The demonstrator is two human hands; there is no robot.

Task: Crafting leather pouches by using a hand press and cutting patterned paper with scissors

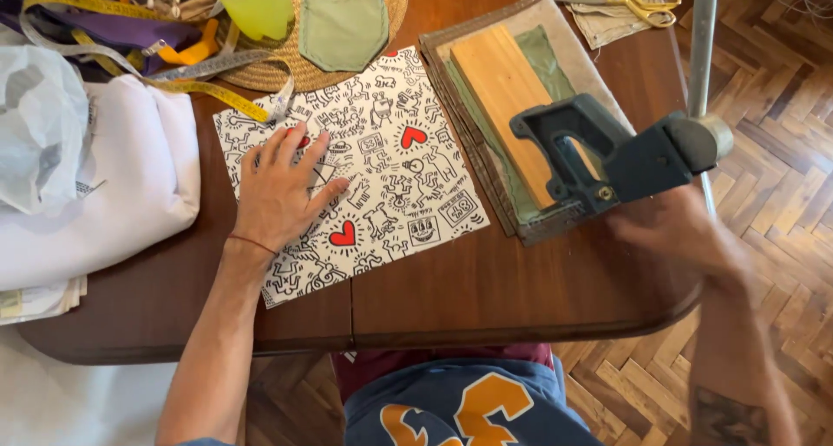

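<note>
The wooden table [486, 298] carries everything. Under the left hand [279, 190] lies a patterned sheet [382, 164], black doodles on white with red hearts; the hand is flat on it, fingers spread, grasping nothing. Left of that hand sits a pile of white cloth [113, 186], and beyond its fingertips a woven mat [299, 68] bears a green pocket [344, 29] and a lime cup [256, 5], with a yellow tape measure [208, 92] trailing alongside. To the right of the sheet is a stack of fabric [473, 116] topped by a wood block [503, 90], pinned by a dark clamp [607, 155]. The right hand [677, 229] is just beneath the clamp's handle, blurred; whether it grips anything cannot be told. Yellow scissors [638, 3] lie far beyond it.
</note>
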